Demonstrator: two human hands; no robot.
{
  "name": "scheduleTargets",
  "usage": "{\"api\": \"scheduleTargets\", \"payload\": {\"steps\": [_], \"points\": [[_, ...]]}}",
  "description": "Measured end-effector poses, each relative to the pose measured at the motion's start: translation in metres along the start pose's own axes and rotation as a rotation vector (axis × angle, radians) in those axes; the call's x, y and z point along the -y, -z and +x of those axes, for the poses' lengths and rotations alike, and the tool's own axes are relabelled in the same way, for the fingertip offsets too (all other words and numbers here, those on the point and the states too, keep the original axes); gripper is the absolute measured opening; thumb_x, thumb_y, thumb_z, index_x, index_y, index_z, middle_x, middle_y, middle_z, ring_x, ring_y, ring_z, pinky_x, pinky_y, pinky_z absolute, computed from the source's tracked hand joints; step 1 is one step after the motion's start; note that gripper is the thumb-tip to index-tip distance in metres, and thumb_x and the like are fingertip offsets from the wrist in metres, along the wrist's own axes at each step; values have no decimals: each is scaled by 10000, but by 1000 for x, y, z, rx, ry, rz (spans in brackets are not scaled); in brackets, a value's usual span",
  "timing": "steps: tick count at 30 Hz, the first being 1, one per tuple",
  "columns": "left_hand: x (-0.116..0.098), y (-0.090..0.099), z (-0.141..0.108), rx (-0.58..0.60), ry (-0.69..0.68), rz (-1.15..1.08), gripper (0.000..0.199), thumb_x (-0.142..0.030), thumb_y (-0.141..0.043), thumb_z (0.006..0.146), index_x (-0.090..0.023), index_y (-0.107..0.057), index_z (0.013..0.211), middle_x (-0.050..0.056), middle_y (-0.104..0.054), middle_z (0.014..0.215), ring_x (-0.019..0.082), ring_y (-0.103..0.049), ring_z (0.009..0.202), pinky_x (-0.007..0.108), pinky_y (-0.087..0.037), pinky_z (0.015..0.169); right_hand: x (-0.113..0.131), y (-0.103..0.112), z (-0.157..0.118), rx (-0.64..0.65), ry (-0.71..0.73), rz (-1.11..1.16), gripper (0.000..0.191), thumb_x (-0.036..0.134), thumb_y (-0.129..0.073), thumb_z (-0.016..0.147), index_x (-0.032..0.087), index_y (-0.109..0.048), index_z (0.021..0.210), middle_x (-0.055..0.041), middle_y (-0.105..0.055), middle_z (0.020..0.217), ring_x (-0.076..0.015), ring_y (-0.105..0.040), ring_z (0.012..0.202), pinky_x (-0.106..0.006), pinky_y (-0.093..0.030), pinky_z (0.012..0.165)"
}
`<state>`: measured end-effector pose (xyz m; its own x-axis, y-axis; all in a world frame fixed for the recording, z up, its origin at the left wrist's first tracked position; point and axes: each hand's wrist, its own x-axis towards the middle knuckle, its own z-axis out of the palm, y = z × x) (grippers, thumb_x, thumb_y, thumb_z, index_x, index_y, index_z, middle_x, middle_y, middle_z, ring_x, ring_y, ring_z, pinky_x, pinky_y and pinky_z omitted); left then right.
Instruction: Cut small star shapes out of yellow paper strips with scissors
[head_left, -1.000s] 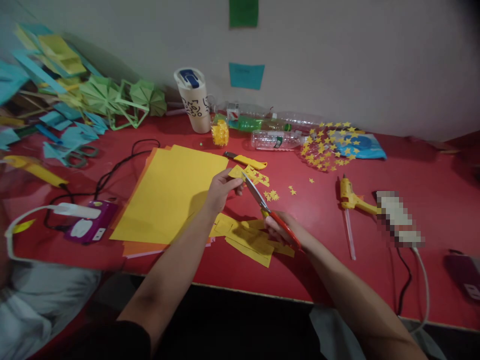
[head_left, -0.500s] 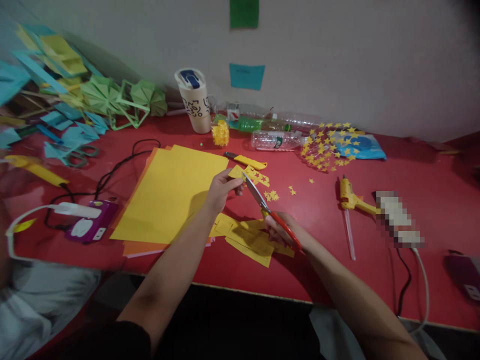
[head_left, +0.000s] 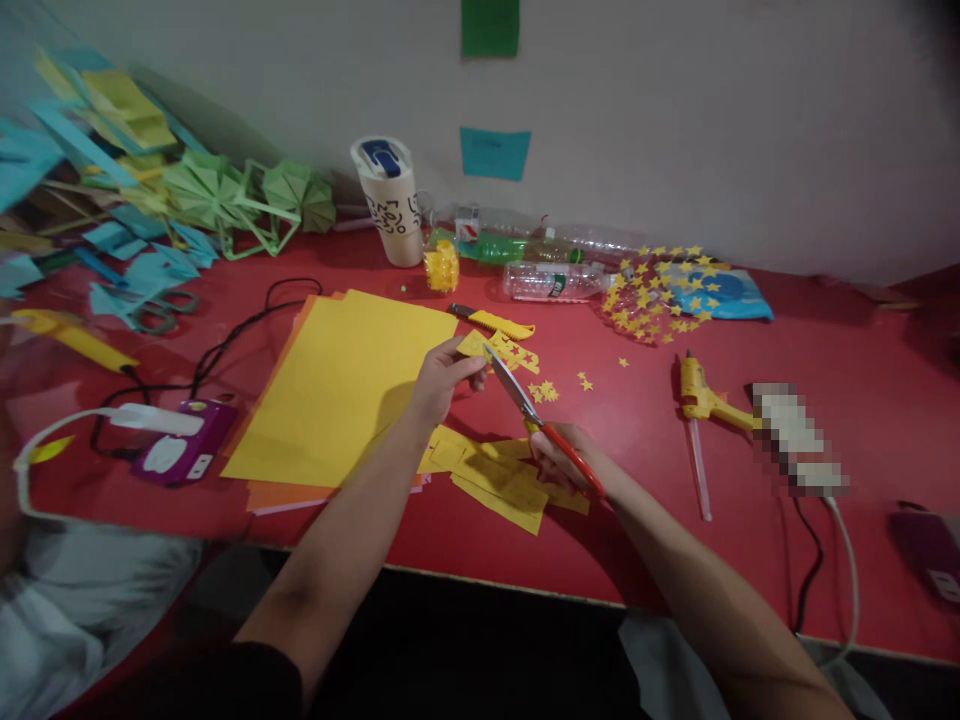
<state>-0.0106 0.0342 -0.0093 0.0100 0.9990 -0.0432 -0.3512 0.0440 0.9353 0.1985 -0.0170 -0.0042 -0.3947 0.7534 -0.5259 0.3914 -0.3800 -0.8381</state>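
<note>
My left hand [head_left: 442, 380] pinches a small piece of yellow paper [head_left: 472, 345] between thumb and fingers. In my right hand [head_left: 559, 460] is a pair of scissors [head_left: 517, 387] with red handles, its blade tips touching the paper's right edge. Just behind lies a yellow strip with star-shaped holes [head_left: 517, 353]. Small cut-out yellow stars [head_left: 544, 392] rest on the table to the right of the blades. Beneath my right hand are several yellow paper pieces [head_left: 499, 485], partly covered by it. A stack of yellow sheets [head_left: 330, 390] lies under my left forearm.
A yellow box cutter [head_left: 499, 322] lies behind my hands. Plastic bottles [head_left: 555, 282], a tumbler [head_left: 390, 205] and a star-covered plastic piece [head_left: 652, 295] line the back. A glue gun [head_left: 697, 390] sits right; a purple power strip [head_left: 184, 440] with cables is left, near another person's leg [head_left: 90, 600].
</note>
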Motion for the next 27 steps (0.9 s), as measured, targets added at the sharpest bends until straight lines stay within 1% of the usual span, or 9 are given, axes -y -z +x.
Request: {"api": "scheduleTargets", "payload": {"steps": [4,8,14,17,20,23,25,27], "points": [[2,2,1,7,-11,25,176,-285,-748,609,-176,-629,681,-35,-620,530,80,-550,456,218,-492,465,1,0,0,1,16,-8,507,690,-662,715,232,-456,647,94,-406,438,-73,-419,339,-206,-385,328],[3,3,1,-5,-30,30,180,-296,-736,619,-179,-609,672,-35,-614,535,83,-554,464,221,-493,471,1,1,0,-10,20,-14,531,723,-654,694,236,-449,639,96,-399,425,-74,-403,321,-208,-370,315],[-6,2,0,-48,-33,9,212,-287,-715,610,-192,-526,608,-44,-583,486,67,-525,429,201,-457,467,4,2,0,6,39,-24,530,703,-650,705,234,-419,621,96,-390,440,-61,-384,315,-184,-300,290],[-8,2,0,-66,-21,14,209,-305,-711,610,-195,-534,622,-42,-591,487,70,-519,431,209,-449,472,3,1,1,7,26,-25,514,686,-654,713,232,-426,638,95,-397,443,-67,-405,330,-181,-318,298],[-6,2,0,-23,21,23,255,-352,-731,614,-189,-535,628,-30,-606,516,76,-526,447,219,-451,480,2,1,1,-9,17,-30,498,672,-650,718,231,-431,644,97,-386,443,-75,-424,343,-189,-360,312],[-2,2,0,67,62,58,289,-374,-764,627,-172,-557,632,-14,-615,552,81,-541,470,231,-463,498,1,1,1,-14,19,-44,490,671,-645,716,233,-436,645,94,-381,455,-76,-416,340,-184,-319,291],[1,2,1,70,62,67,286,-372,-764,639,-170,-561,628,-12,-616,556,81,-542,472,235,-469,507,1,1,1,-8,23,-52,494,674,-643,718,233,-433,642,91,-388,462,-72,-406,337,-183,-292,283],[2,3,1,33,45,56,274,-366,-747,649,-178,-549,626,-16,-621,556,81,-545,473,233,-469,507,1,1,1,-8,31,-50,502,679,-637,719,234,-422,635,92,-391,456,-67,-394,331,-187,-297,289]]}}
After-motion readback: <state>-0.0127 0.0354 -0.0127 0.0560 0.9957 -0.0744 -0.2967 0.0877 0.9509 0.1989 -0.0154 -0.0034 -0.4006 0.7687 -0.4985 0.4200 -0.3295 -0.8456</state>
